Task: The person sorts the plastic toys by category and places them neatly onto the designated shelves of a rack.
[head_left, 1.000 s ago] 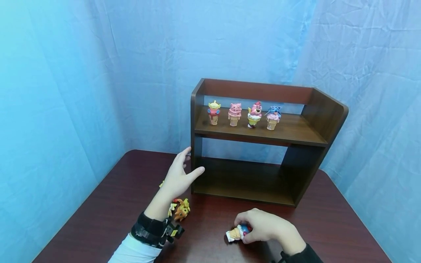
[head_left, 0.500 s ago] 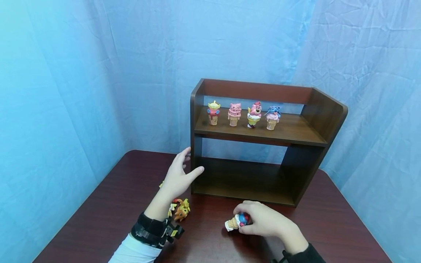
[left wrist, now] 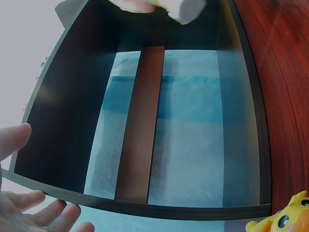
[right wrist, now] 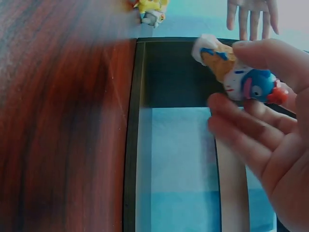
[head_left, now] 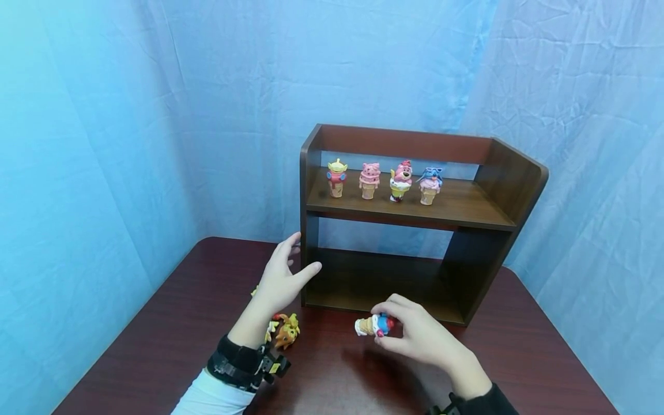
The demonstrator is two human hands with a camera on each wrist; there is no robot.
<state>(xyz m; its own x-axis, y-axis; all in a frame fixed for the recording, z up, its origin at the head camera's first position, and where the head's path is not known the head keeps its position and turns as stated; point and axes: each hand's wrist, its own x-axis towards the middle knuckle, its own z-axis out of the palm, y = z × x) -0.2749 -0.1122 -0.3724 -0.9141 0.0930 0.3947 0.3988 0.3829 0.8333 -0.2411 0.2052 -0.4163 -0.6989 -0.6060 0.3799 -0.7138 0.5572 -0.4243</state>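
My right hand (head_left: pixel 422 334) pinches an ice-cream-cone figurine (head_left: pixel 369 326) between thumb and fingers, raised above the table before the shelf. In the right wrist view the figurine (right wrist: pixel 241 79) lies tilted, its white base pointing away from the palm and its blue head with a red top toward it. My left hand (head_left: pixel 282 279) is at the left side panel of a dark wooden two-tier shelf (head_left: pixel 482 202), fingers extended along the outside and thumb across the front edge. In the left wrist view, the shelf's lower compartment opens beside the left-hand fingers (left wrist: pixel 63 217).
On the upper tier stand an alien cone figurine (head_left: pixel 336 180), a pink pig one (head_left: pixel 369 181), a pink bear one (head_left: pixel 401 182) and a blue-headed one (head_left: pixel 430 186). Orange and yellow figurines (head_left: pixel 287 332) lie by my left wrist on the table (head_left: pixel 176 346). Blue cloth (head_left: pixel 233 115) hangs behind.
My right hand has lifted the cone figurine off the table and carried it forward toward the shelf, turning it nearly level. My left hand stays in place.
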